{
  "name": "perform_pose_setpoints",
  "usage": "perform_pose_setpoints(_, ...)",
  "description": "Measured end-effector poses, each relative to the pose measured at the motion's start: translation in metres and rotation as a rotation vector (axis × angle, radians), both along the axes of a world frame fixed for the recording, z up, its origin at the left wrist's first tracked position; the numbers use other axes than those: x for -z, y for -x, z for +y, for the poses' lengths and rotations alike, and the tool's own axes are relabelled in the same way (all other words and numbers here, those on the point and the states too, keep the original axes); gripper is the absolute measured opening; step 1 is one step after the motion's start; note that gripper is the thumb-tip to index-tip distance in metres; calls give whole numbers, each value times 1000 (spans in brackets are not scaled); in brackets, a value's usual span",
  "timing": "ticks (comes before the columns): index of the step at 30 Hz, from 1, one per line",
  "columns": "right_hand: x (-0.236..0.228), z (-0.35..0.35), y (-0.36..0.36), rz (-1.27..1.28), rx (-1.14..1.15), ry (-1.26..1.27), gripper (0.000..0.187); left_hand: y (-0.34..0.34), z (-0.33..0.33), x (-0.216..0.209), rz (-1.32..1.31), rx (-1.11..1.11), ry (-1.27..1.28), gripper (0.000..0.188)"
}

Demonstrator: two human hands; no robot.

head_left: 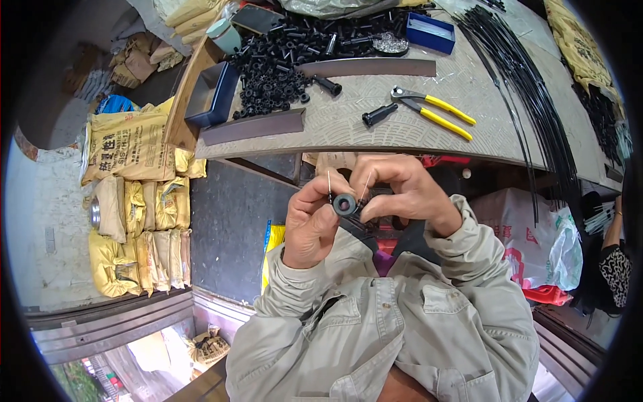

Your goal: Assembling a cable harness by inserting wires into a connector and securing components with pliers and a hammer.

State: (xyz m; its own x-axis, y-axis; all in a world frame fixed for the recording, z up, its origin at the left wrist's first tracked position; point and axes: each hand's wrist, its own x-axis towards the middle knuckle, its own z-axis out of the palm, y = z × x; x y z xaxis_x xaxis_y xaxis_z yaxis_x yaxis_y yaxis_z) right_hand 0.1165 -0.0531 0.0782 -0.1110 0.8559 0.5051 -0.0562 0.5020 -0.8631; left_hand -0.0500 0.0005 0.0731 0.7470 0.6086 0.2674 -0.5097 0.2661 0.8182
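Observation:
In front of my chest, both hands hold up a small black round part with a hole through its middle. My left hand pinches its left side between thumb and fingers. From the right, my right hand curls its fingers and thumb close against the part. A thin metal pin sticks up by the left fingers, and a second thin pin by the right ones. What lies under the fingertips is hidden. Beyond them on the bench are a black tubular plastic part and yellow-handled cutting pliers.
A heap of small black parts covers the bench's far left, beside a blue box. Dark strips border the heap. A second blue box and long black rods lie right. Yellow sacks stand left; another person's arm shows far right.

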Motion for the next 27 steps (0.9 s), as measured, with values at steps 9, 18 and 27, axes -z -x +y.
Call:
perform_pose_setpoints(9,-22,5,0,-117,-81,313,27,7,-5,1,-38,-80,77,27)
perform_pose_setpoints(18,13,-18,55,-494,849,-324,36,5,-7,14,-4,-242,78,18)
perform_pose_setpoints(27,24,-8,53,-376,704,-27,30,-1,-28,26,392,-652,-179,32)
